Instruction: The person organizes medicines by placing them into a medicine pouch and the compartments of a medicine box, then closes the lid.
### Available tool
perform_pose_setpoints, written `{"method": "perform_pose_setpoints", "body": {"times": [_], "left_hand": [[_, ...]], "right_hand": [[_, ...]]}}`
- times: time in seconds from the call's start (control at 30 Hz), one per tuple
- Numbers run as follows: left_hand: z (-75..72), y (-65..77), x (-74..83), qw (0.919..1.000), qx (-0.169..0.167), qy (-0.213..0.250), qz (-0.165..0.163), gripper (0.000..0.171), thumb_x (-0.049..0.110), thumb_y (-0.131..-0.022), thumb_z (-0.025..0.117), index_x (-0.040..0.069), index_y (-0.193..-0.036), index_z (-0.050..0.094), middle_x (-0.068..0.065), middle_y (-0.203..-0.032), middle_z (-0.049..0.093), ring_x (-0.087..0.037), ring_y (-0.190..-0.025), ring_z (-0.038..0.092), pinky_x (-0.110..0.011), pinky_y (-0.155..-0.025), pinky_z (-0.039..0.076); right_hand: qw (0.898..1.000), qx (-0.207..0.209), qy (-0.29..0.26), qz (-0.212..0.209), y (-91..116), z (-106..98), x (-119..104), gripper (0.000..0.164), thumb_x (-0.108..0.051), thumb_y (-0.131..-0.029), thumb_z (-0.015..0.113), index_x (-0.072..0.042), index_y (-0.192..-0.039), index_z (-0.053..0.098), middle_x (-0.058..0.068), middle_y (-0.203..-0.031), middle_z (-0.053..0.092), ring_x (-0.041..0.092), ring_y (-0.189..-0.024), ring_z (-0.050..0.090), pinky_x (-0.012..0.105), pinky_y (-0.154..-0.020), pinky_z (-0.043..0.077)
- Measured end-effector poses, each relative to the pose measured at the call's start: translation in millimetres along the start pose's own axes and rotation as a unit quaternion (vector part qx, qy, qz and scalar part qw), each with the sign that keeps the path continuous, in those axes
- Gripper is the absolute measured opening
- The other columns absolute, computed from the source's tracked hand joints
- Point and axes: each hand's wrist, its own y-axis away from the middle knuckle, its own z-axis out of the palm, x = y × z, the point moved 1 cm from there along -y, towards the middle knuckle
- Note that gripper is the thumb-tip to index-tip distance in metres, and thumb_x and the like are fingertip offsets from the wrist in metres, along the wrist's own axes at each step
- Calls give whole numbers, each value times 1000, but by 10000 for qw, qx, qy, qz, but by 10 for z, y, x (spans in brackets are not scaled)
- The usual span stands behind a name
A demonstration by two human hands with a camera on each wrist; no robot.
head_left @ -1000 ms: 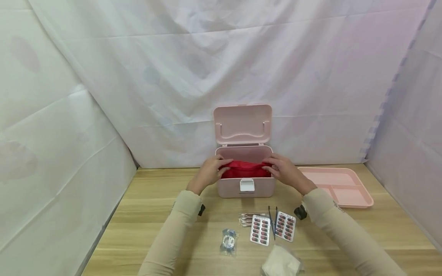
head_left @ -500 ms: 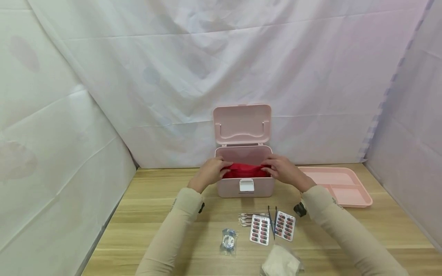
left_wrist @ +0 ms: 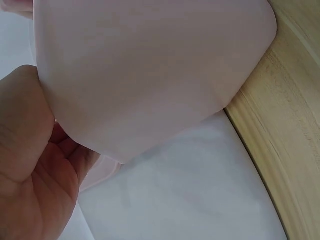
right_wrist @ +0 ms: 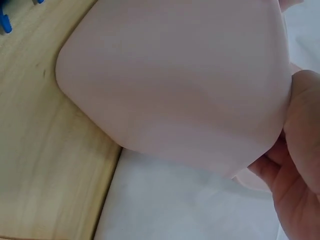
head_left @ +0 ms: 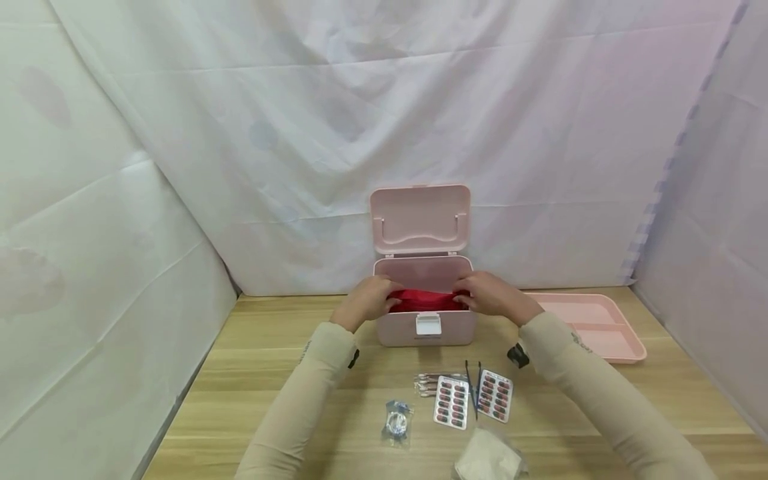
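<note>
Your red fabric item [head_left: 425, 301] lies inside the pink box [head_left: 396, 330], between your two hands. Your left hand [head_left: 366, 301] pinches its 9 o'clock end and your right hand [head_left: 495, 295] its 3 o'clock end, each reaching over the box's rim; the fingertips are partly hidden. The hands stand apart, with red fabric showing between them. From the box's middle, the raised lid [head_left: 420, 217] is at 12 o'clock and the white latch [head_left: 429, 325] at 6. On the bench [head_left: 270, 380], you have a pink divided tray [head_left: 585, 308] near 3 o'clock, a capsule blister pack [head_left: 496, 397] around 5, and a clear-wrapped ring-shaped thing [head_left: 397, 423] between 6 and 7.
</note>
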Motion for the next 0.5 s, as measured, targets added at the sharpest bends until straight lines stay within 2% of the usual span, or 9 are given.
{"method": "perform_pose_setpoints", "body": {"times": [0.2, 0.5], "left_hand": [[5, -46, -10, 10000, 43, 4, -32, 9, 15, -93, 69, 12, -98, 75, -1, -92, 72, -21, -90, 65, -37, -86, 52], [28, -63, 8, 9993, -146, 247, -246, 4, 10, -91, 67, 10, -89, 71, -2, -83, 66, -20, -83, 61, -36, -82, 51]], "right_hand": [[9999, -21, 142, -8, -71, -10, -35, 7, -5, -88, 70, -8, -82, 70, -1, -76, 54, 13, -66, 51, 33, -65, 49], [9992, -236, 125, 301, -179, 17, -131, 10, 4, -86, 64, -5, -86, 69, 2, -78, 60, 17, -71, 53, 36, -70, 50]]}}
